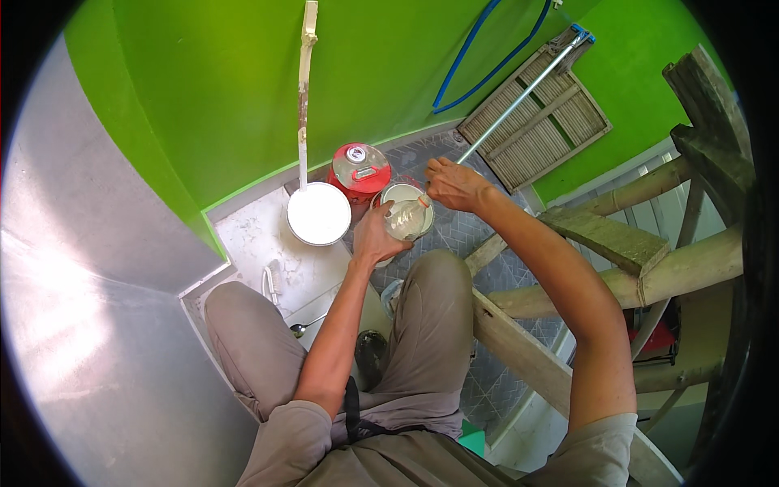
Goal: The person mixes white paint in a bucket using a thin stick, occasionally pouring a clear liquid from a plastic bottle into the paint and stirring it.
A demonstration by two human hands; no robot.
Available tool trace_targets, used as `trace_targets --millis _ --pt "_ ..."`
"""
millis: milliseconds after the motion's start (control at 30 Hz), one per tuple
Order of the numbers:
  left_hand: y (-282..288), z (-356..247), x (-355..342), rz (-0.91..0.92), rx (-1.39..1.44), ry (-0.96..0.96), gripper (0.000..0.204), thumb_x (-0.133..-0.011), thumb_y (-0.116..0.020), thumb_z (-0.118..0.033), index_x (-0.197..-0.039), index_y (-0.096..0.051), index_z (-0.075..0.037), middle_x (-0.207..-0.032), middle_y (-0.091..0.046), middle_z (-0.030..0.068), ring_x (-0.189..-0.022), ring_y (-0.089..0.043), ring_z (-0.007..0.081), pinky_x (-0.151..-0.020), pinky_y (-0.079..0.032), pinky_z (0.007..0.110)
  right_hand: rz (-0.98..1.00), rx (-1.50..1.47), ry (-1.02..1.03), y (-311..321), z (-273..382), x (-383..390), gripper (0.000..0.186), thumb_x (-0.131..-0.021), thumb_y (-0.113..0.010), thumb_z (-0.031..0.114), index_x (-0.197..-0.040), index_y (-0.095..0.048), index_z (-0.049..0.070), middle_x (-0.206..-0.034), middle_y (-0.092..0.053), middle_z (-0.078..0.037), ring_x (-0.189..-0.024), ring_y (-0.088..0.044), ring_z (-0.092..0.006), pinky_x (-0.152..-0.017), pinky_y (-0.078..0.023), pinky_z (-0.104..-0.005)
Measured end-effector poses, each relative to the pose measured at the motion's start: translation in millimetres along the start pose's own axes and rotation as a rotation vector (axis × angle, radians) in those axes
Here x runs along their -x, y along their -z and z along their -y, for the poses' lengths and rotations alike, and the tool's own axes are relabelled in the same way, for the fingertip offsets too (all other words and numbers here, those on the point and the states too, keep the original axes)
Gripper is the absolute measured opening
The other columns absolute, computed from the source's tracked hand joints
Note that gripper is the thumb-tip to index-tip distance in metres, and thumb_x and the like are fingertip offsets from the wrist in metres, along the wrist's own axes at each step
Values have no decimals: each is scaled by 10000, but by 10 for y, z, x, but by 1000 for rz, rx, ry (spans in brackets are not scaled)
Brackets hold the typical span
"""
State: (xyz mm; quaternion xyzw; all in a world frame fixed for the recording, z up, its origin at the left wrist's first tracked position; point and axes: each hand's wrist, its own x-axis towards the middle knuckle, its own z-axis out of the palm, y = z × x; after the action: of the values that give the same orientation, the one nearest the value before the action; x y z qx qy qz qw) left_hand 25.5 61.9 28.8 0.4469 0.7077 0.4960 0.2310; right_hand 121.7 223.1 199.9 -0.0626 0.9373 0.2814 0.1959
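Observation:
My left hand [375, 237] is wrapped around a clear plastic bottle [404, 221], which is tilted over a light-coloured pail [399, 193]. An orange ring [424, 200] shows at the bottle's neck. My right hand [456, 185] is closed around the lower part of a long silvery pole [519, 101], just past that neck. The pole slants up to the far right and ends in a blue head. It lines up with the bottle's neck; my fingers hide whether the two are joined. Beside the pail stand a red can [359, 170] with a metal top and an open bucket of white paint [319, 213].
A paint-stained stick [305, 97] rises from the white bucket against the green wall. A brush [272, 280] and a spoon [302, 329] lie near my knees. Bamboo and wooden framing [625, 280] crowds the right side. A slatted panel [535, 118] leans behind, near a blue hose [471, 61].

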Motion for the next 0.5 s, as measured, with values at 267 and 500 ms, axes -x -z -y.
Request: trace_targets --millis 267,500 --pt "-7 40 -18 21 11 2 1003 -518 -956 -343 -1397 -639 23 -1301 -703 260 -1194 -693 389 -1041 -556 451 15 -8 -8 14 2 -12 224 -907 -635 208 -752 -760 106 -1017 -739 -92 -1113 -628 -274 -950 -505 -374" --pt "-26 88 -30 15 23 -10 1007 -516 -958 -343 -1398 -637 24 -1304 -701 261 -1197 -692 388 -1042 -556 452 6 16 -1 -19 7 -36 211 -905 -635 198 -769 -767 104 -1015 -742 -85 -1110 -631 -266 -949 -503 -374"
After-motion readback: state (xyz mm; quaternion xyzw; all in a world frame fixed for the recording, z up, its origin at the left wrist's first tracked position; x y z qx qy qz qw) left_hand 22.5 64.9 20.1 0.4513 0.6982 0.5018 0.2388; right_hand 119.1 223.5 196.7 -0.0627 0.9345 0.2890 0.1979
